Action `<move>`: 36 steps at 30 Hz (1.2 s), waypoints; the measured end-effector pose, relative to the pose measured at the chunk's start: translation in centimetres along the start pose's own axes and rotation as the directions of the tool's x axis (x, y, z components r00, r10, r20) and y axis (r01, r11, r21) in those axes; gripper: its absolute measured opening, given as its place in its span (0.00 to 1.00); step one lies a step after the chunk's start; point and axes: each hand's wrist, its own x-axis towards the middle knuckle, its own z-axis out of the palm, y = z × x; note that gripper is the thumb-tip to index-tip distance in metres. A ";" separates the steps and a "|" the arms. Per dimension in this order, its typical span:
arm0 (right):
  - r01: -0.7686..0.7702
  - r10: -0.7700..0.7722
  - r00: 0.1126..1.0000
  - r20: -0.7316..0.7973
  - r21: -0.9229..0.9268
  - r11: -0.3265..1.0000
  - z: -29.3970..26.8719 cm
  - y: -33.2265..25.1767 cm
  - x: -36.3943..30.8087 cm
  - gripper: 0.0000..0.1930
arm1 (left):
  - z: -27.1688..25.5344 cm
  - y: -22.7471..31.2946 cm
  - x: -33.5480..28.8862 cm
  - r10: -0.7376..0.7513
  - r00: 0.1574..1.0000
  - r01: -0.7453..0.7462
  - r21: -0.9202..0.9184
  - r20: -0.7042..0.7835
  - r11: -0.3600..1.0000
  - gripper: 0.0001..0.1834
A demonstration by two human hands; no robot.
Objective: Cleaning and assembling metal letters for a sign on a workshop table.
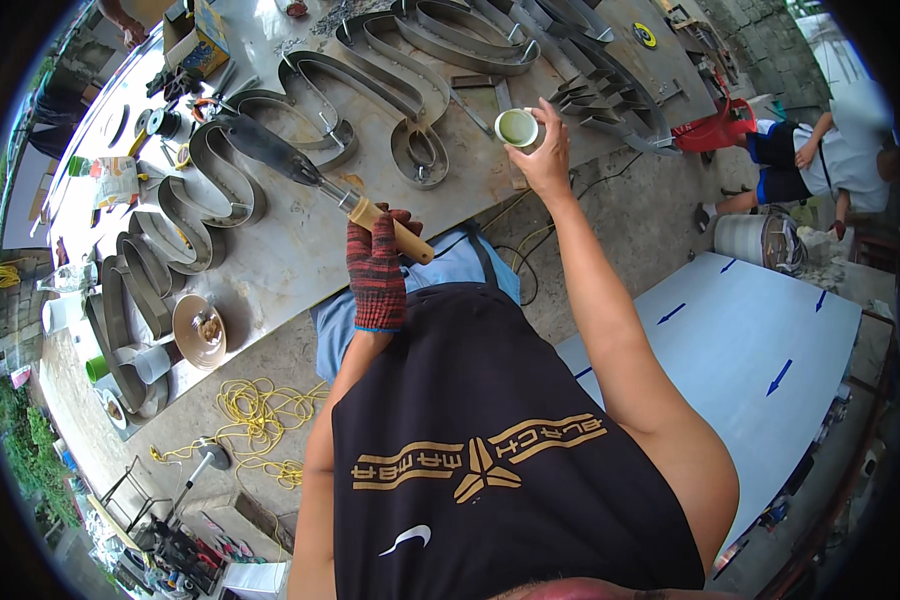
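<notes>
Beside the near edge of a broad, grey, stained table (pixel 290 265), holds one object in each hand, seen from above. Grips, with a left hand (pixel 376 265) in a red-and-black striped knitted glove, a long trowel-like tool (pixel 334 191) with a dark blade, a shiny metal neck and a pale wooden handle. Has the gloved fingers curled closed around the handle, with the butt end poking out to the right of the glove and the blade slanting to the upper left, above the table.

Holds, with a bare right hand (pixel 544 152), a small round cup (pixel 517 127), white-rimmed and pale green inside. Pinches this cup between thumb and fingers, hand partly open around the wall, just left of the palm, mouth turned up toward the camera, well apart from the tool. Cannot tell what, if anything, fills it.

Across the table, grey metal strips (pixel 495 68) bent into curves and standing on edge. At the left end, a round beige bowl (pixel 192 347) with brown lumps inside, just beside a white plastic cup (pixel 152 363). On the floor below, a tangled yellow cable (pixel 260 405). To the right, a large white panel (pixel 710 370) with blue arrows; farther off, another person (pixel 855 160) in a white top, near a red container (pixel 720 127).
</notes>
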 end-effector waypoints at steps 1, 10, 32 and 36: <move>0.000 0.000 1.000 -0.005 -0.003 1.000 -0.4 -0.3 0.2 0.51 | 0.0 -0.1 0.1 0.001 1.000 -0.001 0.018 0.000 1.000 0.16; 0.058 -0.032 0.985 -0.172 0.152 0.987 -3.8 -1.4 2.1 0.50 | -0.1 -0.6 0.1 -0.060 0.998 0.060 0.018 -0.009 0.998 0.17; -0.449 0.345 0.850 -0.399 -0.204 0.870 -16.4 28.8 21.2 0.52 | 3.4 -0.6 3.2 -0.037 0.999 0.041 0.141 -0.036 0.989 0.21; -0.532 0.456 0.829 -0.325 -0.207 0.821 -13.9 32.6 22.7 0.53 | 4.3 -0.5 3.9 -0.047 0.995 0.062 0.189 -0.085 0.980 0.23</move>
